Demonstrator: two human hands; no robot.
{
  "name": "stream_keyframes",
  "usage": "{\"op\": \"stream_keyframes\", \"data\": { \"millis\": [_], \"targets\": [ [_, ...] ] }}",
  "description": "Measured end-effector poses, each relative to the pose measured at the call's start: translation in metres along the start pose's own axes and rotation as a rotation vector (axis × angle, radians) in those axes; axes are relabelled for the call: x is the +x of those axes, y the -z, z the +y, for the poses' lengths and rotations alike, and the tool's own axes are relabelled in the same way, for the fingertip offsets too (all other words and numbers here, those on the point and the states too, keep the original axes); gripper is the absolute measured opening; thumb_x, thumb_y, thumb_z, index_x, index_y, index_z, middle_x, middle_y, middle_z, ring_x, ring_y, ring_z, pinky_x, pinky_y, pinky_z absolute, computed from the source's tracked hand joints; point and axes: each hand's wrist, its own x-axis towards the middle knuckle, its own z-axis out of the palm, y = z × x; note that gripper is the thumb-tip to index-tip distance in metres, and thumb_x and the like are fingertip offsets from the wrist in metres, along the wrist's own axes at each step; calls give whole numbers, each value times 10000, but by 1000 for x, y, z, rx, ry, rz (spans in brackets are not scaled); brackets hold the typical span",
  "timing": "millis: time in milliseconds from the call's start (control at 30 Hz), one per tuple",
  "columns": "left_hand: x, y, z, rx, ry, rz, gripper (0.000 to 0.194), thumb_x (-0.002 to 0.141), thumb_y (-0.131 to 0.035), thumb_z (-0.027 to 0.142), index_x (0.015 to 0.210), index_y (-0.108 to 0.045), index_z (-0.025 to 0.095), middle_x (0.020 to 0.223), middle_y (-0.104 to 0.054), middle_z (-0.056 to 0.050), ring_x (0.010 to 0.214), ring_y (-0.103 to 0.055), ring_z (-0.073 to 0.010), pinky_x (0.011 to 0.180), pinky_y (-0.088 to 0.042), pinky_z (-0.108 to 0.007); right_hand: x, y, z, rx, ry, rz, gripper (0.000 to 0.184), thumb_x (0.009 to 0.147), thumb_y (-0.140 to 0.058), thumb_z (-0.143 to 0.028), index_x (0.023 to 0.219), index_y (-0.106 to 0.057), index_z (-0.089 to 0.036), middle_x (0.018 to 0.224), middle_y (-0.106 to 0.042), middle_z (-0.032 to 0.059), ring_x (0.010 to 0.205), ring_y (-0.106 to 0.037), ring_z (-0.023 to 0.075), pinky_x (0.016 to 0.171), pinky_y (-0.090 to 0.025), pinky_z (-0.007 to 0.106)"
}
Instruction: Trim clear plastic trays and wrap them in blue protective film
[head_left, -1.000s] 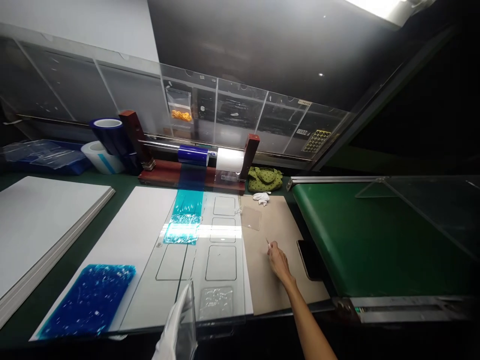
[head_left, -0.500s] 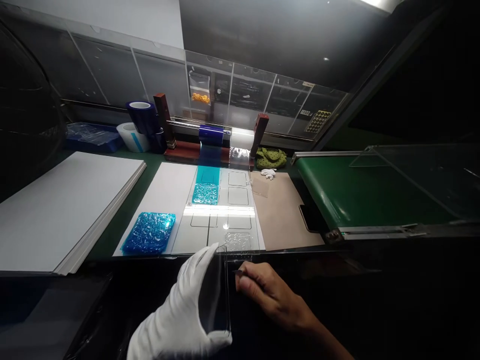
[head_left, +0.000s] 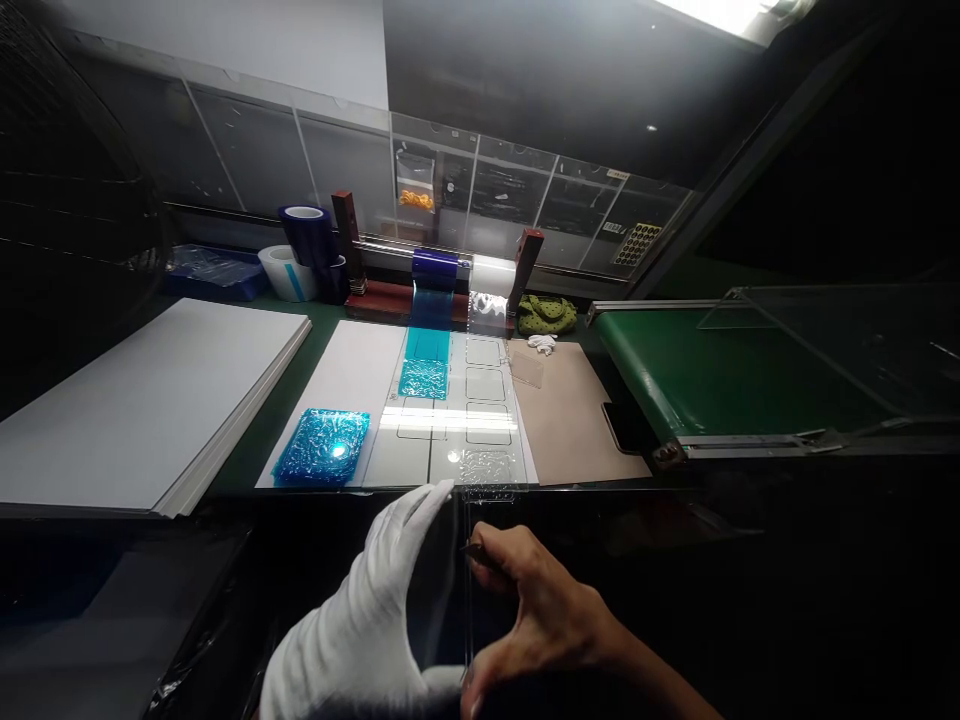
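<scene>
My left hand (head_left: pixel 360 610), in a white glove, grips a thin clear panel (head_left: pixel 442 590) by its upper and lower edges, holding it nearly edge-on in front of the bench. My bare right hand (head_left: pixel 547 595) is close on the panel's right side. Its curled fingers hold a small dark pointed tool (head_left: pixel 475 551), mostly hidden, with the tip at the panel. The right thumb reaches down to the panel's lower edge, by the gloved thumb. Just beyond my hands, a clear wrinkled film piece (head_left: pixel 487 470) lies at the front edge of an outlined glass sheet (head_left: pixel 405 465).
Blue film pieces (head_left: pixel 322 447) are stacked left of the sheet. Behind it, a wooden stand (head_left: pixel 390 303) carries a blue film roll (head_left: pixel 435 266) and a clear roll (head_left: pixel 493 272). A paper stack (head_left: pixel 150 400) lies left; a phone (head_left: pixel 621 428) and green conveyor belt (head_left: pixel 720 385) are right.
My right thumb has opened away from the fist and moved down to the panel's lower edge. The right hand has come closer to the panel. The view has shifted slightly.
</scene>
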Motion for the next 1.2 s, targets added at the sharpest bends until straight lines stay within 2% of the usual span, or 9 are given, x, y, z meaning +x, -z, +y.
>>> {"op": "stream_keyframes", "data": {
  "millis": [300,533,700,800,900,1000,1067,1133,1200],
  "targets": [
    [7,8,3,91,-84,-11,1162,554,-682,668,1454,-67,269,1441,-288,-120,1289,-349,-364,1043,-388,-484,-1,-1,3,89,30,-9,709,369,-768,-670,832,-537,-185,648,-377,-57,606,-359,91,478,-324,188],
    [16,11,3,70,-102,-77,1194,545,-686,672,1463,-42,263,1426,-280,-149,1266,-363,-388,995,-425,-501,-6,-7,6,123,-2,9,645,403,-749,-687,681,-452,-187,621,-331,-67,576,-288,71,455,-261,197],
    [25,10,2,55,-124,-97,1217,525,-689,693,1461,-46,258,1408,-291,-152,1243,-389,-372,979,-440,-483,-11,-16,10,137,-31,103,619,459,-751,-672,671,-423,-191,630,-352,-60,593,-307,78,474,-274,201],
    [29,6,0,153,-101,-13,1203,537,-666,702,1460,-54,232,1398,-305,-151,1252,-371,-362,997,-414,-486,-12,-18,23,125,-4,214,646,409,-787,-647,713,-435,-198,651,-384,-57,597,-319,82,492,-303,206],
    [31,-1,-10,283,-11,118,1188,542,-671,680,1461,-78,215,1396,-326,-157,1267,-338,-387,1000,-384,-537,-3,-3,54,66,-25,409,619,466,-780,-623,774,-438,-208,688,-413,-48,598,-350,91,506,-338,210],
    [32,-9,-27,275,80,181,1174,550,-696,631,1462,-86,213,1443,-285,-156,1314,-267,-405,1039,-307,-589,21,30,106,-211,-211,487,320,808,-570,-490,902,-462,-204,746,-480,-18,648,-450,118,591,-396,228],
    [32,-12,-39,76,187,161,1150,584,-688,622,1463,-73,209,1483,-233,-160,1347,-219,-401,1064,-259,-606,40,56,148,-523,-423,415,182,912,-413,-304,1041,-465,-186,906,-548,38,766,-526,142,678,-424,244],
    [31,-14,-47,-327,309,68,1090,618,-647,659,1461,-105,232,1490,-254,-140,1354,-240,-372,1074,-270,-582,55,79,185,-611,-515,384,233,880,-367,-113,1068,-498,-154,1039,-559,107,893,-549,182,737,-428,279],
    [30,-17,-52,-709,397,-47,912,700,-502,725,1441,-205,285,1478,-315,-88,1352,-280,-325,1063,-313,-546,63,98,215,-653,-576,363,324,825,-342,-4,1049,-538,-131,1060,-567,143,954,-553,213,772,-432,313]
  ]
}}
